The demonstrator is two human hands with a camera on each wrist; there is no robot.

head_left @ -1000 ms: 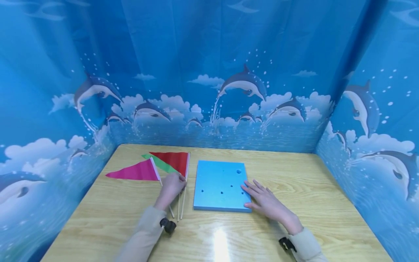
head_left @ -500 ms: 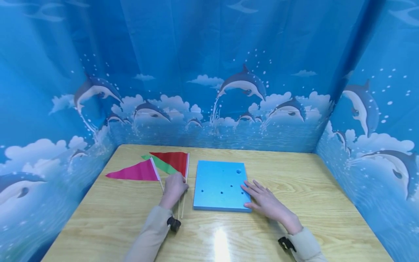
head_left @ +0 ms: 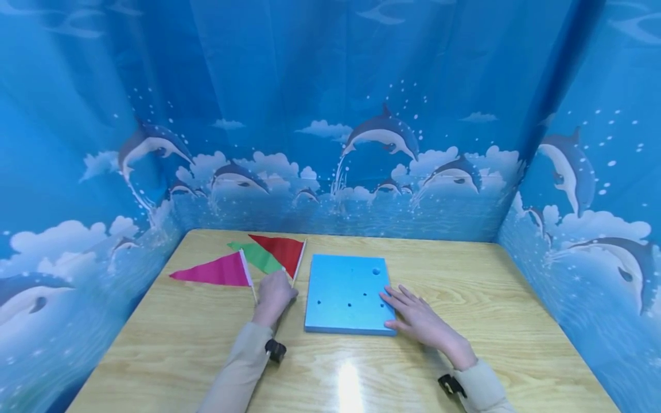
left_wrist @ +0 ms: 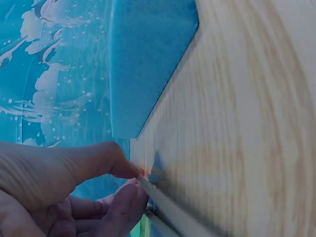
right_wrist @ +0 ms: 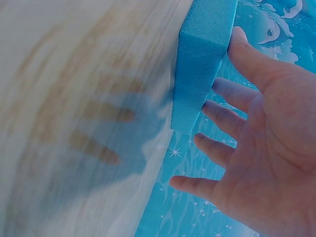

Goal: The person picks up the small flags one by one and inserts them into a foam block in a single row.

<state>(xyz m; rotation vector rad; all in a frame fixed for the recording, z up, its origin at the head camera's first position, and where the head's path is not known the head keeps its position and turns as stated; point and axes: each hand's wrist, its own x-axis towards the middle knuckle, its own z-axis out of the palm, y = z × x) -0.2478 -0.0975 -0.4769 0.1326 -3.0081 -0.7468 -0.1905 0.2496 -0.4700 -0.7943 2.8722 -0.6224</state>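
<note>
My left hand (head_left: 275, 293) pinches the stick of a red triangular flag (head_left: 285, 251) between thumb and fingers. In the left wrist view, the pale stick (left_wrist: 170, 205) runs from the fingertips across the table. A green flag (head_left: 260, 257) lies partly under the red one, and a magenta flag (head_left: 219, 271) lies to their left. The left hand hides parts of the sticks. My right hand (head_left: 426, 321) is spread, with its fingertips at the right edge of a blue foam board (head_left: 338, 281) that has several holes. In the right wrist view, the thumb and fingers of this hand (right_wrist: 266, 118) look straight.
Everything lies on a light wood-grain table (head_left: 444, 269). Blue curtains (head_left: 310, 115) printed with dolphins surround it at the back and both sides. The foam board stands between the two hands, to the right of the flags.
The red flag has shifted, its top turning right, so more of the green flag shows. My left hand first moved right, onto the sticks. The right hand stays in place.
</note>
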